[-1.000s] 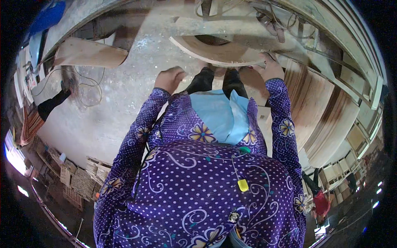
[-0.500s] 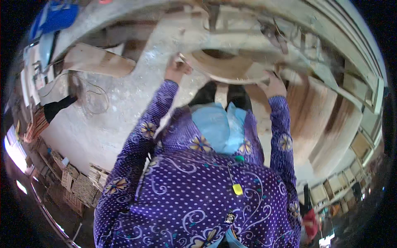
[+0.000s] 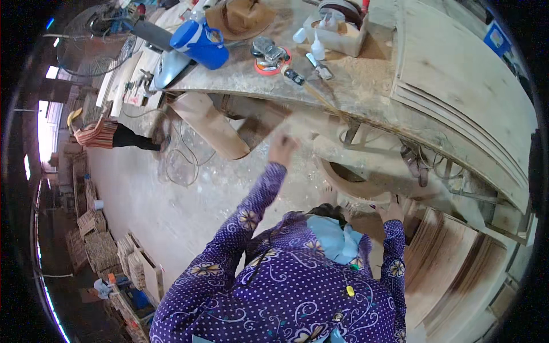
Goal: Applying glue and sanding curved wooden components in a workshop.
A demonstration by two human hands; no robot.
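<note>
My left hand (image 3: pixel 283 148) is raised forward over the floor, below the front edge of the workbench (image 3: pixel 360 83); motion blurs its fingers. My right hand (image 3: pixel 392 208) grips the right end of a curved wooden piece (image 3: pixel 337 177) with a dark oval opening, low in front of me by my bare feet. A pale bent wooden panel (image 3: pixel 209 123) lies left of my left hand. On the bench above sits an orbital sander (image 3: pixel 269 57) with a hose, beside a small white squeeze bottle (image 3: pixel 317 48).
A blue cooler jug (image 3: pixel 200 48), a box (image 3: pixel 337 37) and pale sheets (image 3: pixel 457 97) sit on the bench. Stacked curved plywood (image 3: pixel 434 263) lies at my right. Sandals (image 3: pixel 414 163) are under the bench. A co-worker (image 3: pixel 114 134) in stripes stands at left, near wooden pieces (image 3: pixel 137 257).
My view has tilted up to show the bench top. My left hand has left the curved piece's left end and risen forward; my right hand remains at its right end.
</note>
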